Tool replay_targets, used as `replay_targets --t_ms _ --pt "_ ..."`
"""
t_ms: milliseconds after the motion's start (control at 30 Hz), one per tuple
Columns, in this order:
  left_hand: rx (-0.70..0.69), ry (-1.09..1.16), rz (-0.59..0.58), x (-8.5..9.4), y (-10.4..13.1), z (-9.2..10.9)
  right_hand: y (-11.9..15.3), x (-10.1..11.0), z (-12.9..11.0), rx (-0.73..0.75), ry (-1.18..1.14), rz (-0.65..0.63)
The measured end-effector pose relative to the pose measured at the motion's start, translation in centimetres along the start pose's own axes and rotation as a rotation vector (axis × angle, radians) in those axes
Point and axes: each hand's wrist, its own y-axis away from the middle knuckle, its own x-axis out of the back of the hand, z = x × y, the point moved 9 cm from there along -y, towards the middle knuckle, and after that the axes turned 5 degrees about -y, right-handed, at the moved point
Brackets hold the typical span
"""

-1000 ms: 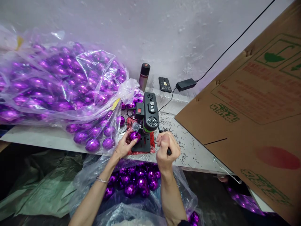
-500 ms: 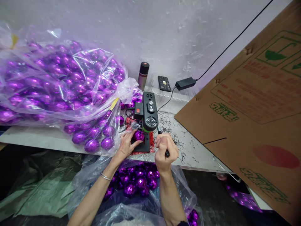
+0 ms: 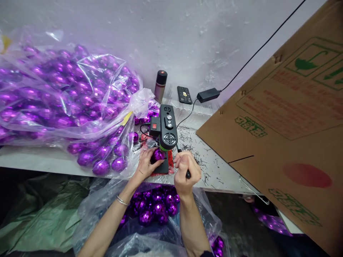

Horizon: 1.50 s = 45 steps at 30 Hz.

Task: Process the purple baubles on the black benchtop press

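A shiny purple faceted ball ornament sits under the head of a small black bench drill press. My left hand grips the ball from the left, thumb in front and fingers behind. The press's base plate lies beneath the ball on a red sheet. On the right, my right hand is wrapped in a fist round the press's lever handle. Whether the tool tip touches the ball is hidden by the head.
A big clear bag of purple balls fills the table's left; another bag of balls hangs open below its edge. A spray can, a phone and a power adapter lie behind. Dark shavings litter the table beside a large carton.
The whole view has shifted slightly, so things sit a little further left. Both hands keep their holds on the ball and the lever, with no clear movement against the press.
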Motion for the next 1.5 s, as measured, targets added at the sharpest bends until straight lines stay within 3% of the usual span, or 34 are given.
replay_targets --t_ms 333,700,1167,1500 --pt "-0.018 0.11 -0.016 -0.9 0.3 -0.8 1.0 0.1 -0.1 0.048 0.014 -0.015" --pt "-0.036 0.07 -0.004 -1.2 0.6 -0.9 5.3 -0.4 2.1 0.117 0.059 0.0" --pt "-0.196 -0.035 0.141 -1.4 1.4 -0.8 7.1 -0.4 3.7 0.145 0.033 0.041" --pt "-0.177 -0.041 0.12 -1.8 1.0 -1.4 7.0 -0.5 4.1 0.16 -0.035 0.071"
